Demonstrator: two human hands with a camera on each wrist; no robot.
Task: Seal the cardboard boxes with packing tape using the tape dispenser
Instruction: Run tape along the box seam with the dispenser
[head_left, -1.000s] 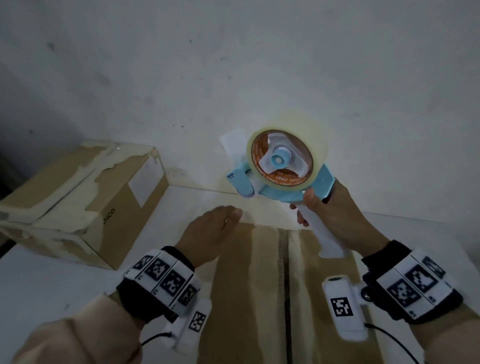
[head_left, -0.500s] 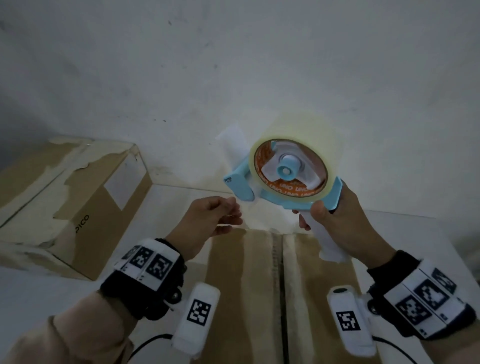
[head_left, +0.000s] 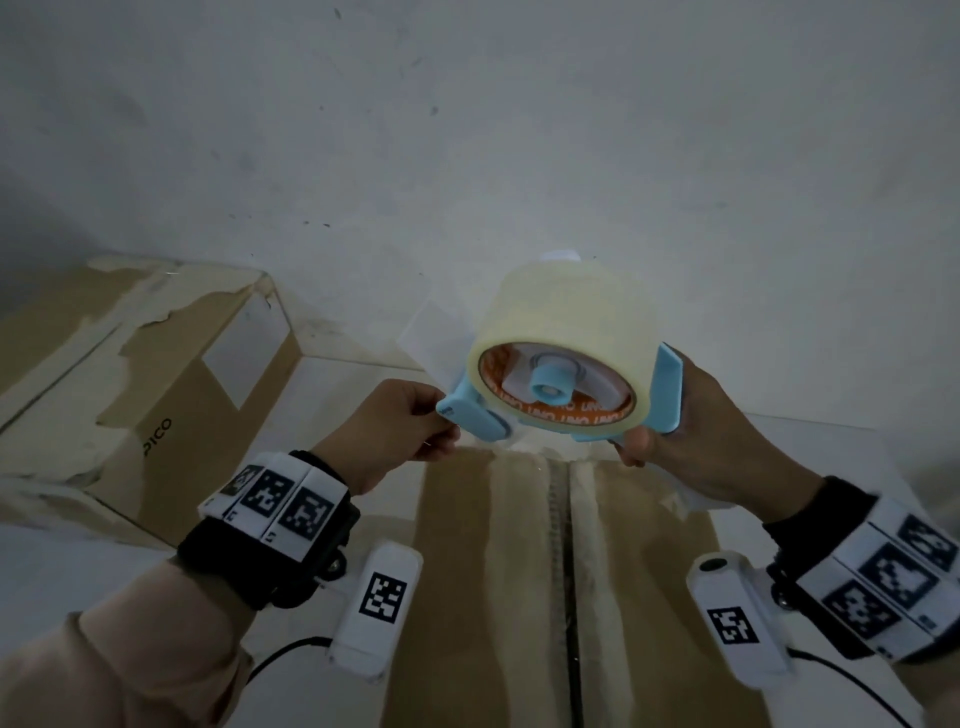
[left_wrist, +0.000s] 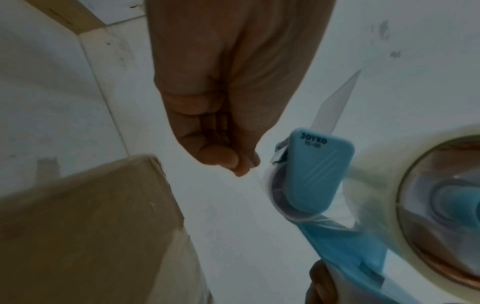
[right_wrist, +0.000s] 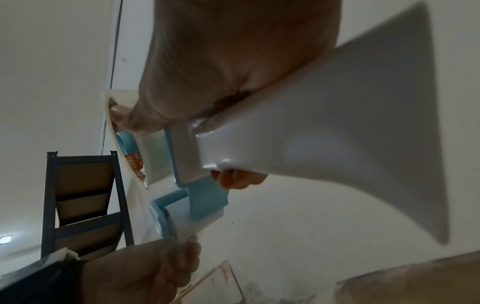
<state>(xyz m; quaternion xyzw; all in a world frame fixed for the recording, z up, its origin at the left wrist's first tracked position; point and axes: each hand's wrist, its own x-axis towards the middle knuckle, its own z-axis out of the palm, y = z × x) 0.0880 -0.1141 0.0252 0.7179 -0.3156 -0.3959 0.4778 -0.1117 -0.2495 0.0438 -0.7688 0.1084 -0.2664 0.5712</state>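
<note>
My right hand (head_left: 691, 441) grips the white handle (right_wrist: 324, 127) of a blue tape dispenser (head_left: 561, 384) and holds it in the air above the near cardboard box (head_left: 519, 597), whose two top flaps meet in a centre seam. A roll of clear tape (head_left: 566, 322) sits on the dispenser. My left hand (head_left: 400, 426) is at the dispenser's front end, and its thumb and fingertips (left_wrist: 233, 162) pinch the loose end of the tape (left_wrist: 259, 181) by the roller. In the left wrist view the dispenser's blue nose (left_wrist: 317, 174) is right beside my fingers.
A second, worn cardboard box (head_left: 119, 374) with torn tape stands at the left on the white table (head_left: 52, 561). A white wall (head_left: 467, 156) is close behind. The right wrist view shows a dark metal shelf rack (right_wrist: 85, 201) farther off.
The left hand rose from the box top to the dispenser's front end and closed on the tape end. The right hand tilted the dispenser so the roll faces more downward.
</note>
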